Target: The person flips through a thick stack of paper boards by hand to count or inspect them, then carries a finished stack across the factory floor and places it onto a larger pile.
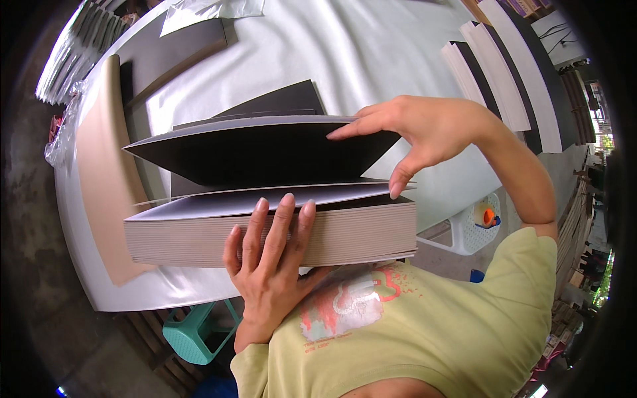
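Note:
A thick stack of boards (358,232) with pale layered edges is in front of my chest. My left hand (269,245) lies on its near edge, fingertips over the top rim, with the thumb at the lower edge. Above the stack, a sheet with a black face (265,154) stands lifted and bowed. My right hand (424,132) is at this sheet's right end, fingers around its upper edge. The right thumb is apart from them, by the corner of a lower, pale-faced sheet (265,200). More black sheets (285,99) show behind, partly hidden.
The table (292,53) has a shiny pale cover. A curled tan sheet (99,186) and dark boards (176,63) lie left. Stacks of black-and-white boards (494,73) sit at the far right. A white stool (464,229) and a green stool (199,331) stand beside the table.

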Demonstrator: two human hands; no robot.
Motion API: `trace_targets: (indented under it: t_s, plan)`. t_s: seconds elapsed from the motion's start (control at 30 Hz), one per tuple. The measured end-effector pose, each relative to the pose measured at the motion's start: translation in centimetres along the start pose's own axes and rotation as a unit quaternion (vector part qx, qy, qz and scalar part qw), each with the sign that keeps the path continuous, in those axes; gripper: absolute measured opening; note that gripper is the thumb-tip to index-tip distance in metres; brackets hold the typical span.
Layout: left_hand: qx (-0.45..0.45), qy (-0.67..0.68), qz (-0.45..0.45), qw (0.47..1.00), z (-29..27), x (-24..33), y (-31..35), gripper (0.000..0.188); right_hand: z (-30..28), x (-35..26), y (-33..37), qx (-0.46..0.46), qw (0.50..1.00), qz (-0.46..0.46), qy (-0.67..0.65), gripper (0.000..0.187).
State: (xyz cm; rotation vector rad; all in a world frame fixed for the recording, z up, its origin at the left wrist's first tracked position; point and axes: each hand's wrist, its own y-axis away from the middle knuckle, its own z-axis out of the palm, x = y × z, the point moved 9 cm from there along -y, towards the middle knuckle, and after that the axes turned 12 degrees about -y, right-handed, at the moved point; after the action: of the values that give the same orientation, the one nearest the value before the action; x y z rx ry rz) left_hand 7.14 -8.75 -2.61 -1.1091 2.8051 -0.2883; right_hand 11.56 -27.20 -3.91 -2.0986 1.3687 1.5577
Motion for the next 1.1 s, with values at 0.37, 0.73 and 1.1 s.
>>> trace_targets:
  t_s: [0.37,0.73,1.1]
  plan:
    - [-0.016,0.024,0.001,1.0,0.2,-0.1,0.7,0.082,-0.3,-1.7,0.6,0.014,0.997,-0.067,-0.025,0.07]
    - [-0.048,0.019,-0.019,0.999,0.1,-0.2,0.4,0.082,0.0,-1.3,1.3,0.065,0.994,-0.029,0.079,0.099]
    - [-0.026,0.029,-0.025,0.999,0.0,-0.4,1.0,0.086,-0.1,0.0,1.0,0.032,0.999,0.01,0.033,0.105]
